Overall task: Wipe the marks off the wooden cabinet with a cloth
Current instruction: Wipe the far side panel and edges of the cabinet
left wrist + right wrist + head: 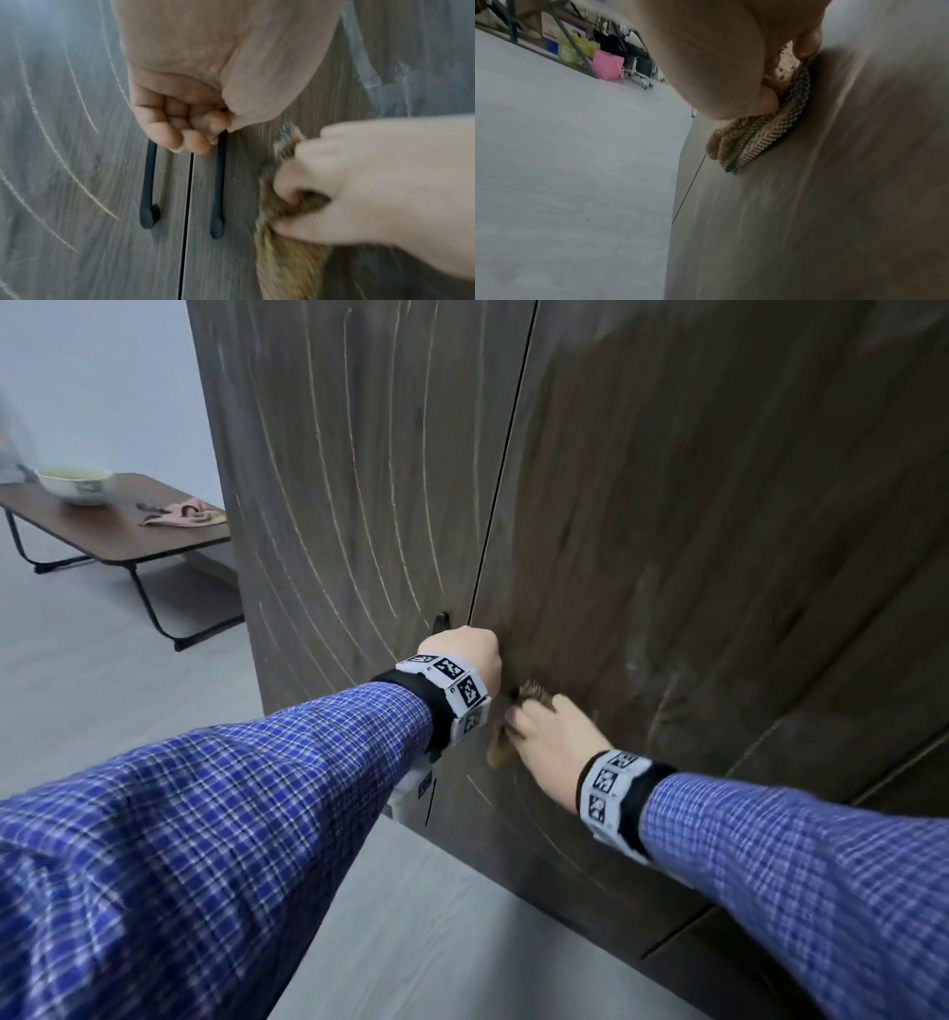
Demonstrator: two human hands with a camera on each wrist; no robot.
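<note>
My left hand [464,654] is curled round the two black door handles [218,182] of the wooden cabinet [667,505], fingers [177,136] hooked over both bars at their upper ends, right where the seam [506,459] between the doors runs. My right hand [552,742] sits just to the right of those handles and a bit lower, fingers bunched tight on the cloth [765,130] — a brownish, fuzzy rag w/ a dark mesh-patterned edge — and pressing it flat vs. the right door. In the left wrist view the right hand is blurred, the cloth hanging below it. Pale curved marks [328,521] arc across the left door, left of the handles; the right door near the cloth shows only faint smears [639,660]. Far left of the cabinet stands a low folding table [102,531] w/ a white bowl [77,482] and a pink rag [179,513] on it. Grey floor [102,670] runs below the cabinet. In the right wrist view, well away from the cabinet across the floor — a pink bag [608,65], a green bag [577,47] and some wheeled chairs [639,67].
</note>
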